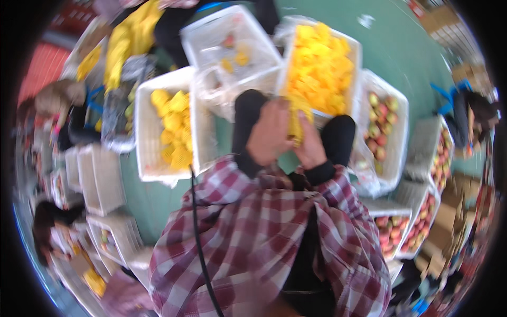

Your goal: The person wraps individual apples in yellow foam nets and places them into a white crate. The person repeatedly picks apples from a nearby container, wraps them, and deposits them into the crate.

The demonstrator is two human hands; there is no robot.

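Note:
In front of my lap, a yellow foam fruit net [298,122] sits upright between my two hands. From the left, my left hand [270,132] lies against it with the fingers held long. The fingers of my right hand [311,143] press on its other side. Blur hides whether any fruit is inside the net. Just beyond, a white crate [358,59] holds a heap of yellow foam nets [321,67]. Red-green apples [382,123] lie in a plastic-lined crate [402,130] on my right. To my left, another crate [144,138] contains net-wrapped fruit [174,126].
A tilted crate [198,43] ahead holds a few small pieces and a plastic bag. More crates of apples [420,222] stand behind on the right, near cardboard boxes [443,222]. People sit at left [59,99] and right [467,115]. A black cable [198,233] hangs before me.

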